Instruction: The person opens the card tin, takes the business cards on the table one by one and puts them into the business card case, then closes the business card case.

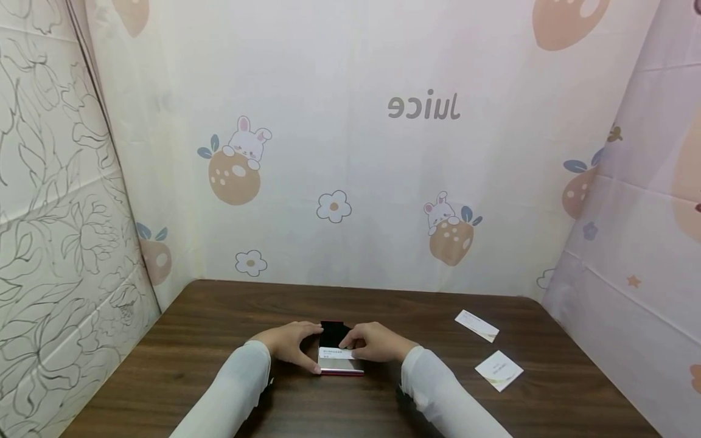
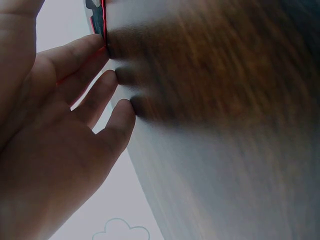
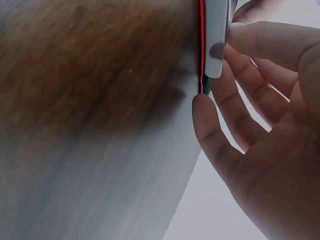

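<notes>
Dark wood-grain counter (image 1: 219, 340) enclosed by printed fabric walls. Red-edged card case (image 1: 341, 360), lid raised, at near centre: left hand (image 1: 287, 344) grips its left side, right hand (image 1: 375, 342) pinches a white card (image 1: 335, 353) in it. Two loose business cards (image 1: 477, 325) (image 1: 499, 370) lie well apart, at right.

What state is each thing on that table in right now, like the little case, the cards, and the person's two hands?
Card case: open, lid raised, lying on the table.
Card in the case: lying flat on the open case, under the right fingertips.
Left hand: grips the case's left side.
Right hand: fingers on the card and case.
Far loose card: flat on the table, untouched.
Near loose card: flat, untouched.
</notes>
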Demonstrator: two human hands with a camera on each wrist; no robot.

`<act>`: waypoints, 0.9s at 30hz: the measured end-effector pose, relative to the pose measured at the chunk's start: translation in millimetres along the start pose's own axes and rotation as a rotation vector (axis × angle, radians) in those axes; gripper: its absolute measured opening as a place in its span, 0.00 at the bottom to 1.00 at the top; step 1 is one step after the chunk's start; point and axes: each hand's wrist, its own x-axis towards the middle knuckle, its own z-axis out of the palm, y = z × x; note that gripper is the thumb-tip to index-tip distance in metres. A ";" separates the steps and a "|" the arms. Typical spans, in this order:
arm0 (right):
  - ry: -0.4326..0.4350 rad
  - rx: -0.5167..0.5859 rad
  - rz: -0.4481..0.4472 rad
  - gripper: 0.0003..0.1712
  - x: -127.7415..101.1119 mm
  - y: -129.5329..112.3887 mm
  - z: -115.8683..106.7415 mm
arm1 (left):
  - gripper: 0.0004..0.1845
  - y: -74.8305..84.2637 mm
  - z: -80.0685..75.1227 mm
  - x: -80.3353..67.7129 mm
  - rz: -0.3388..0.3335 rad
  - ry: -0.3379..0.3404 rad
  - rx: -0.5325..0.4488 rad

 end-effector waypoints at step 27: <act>0.232 -0.171 0.092 0.20 -137.3 82.6 -71.0 | 0.50 -0.1 -1.5 -0.7 0.030 -0.006 0.003</act>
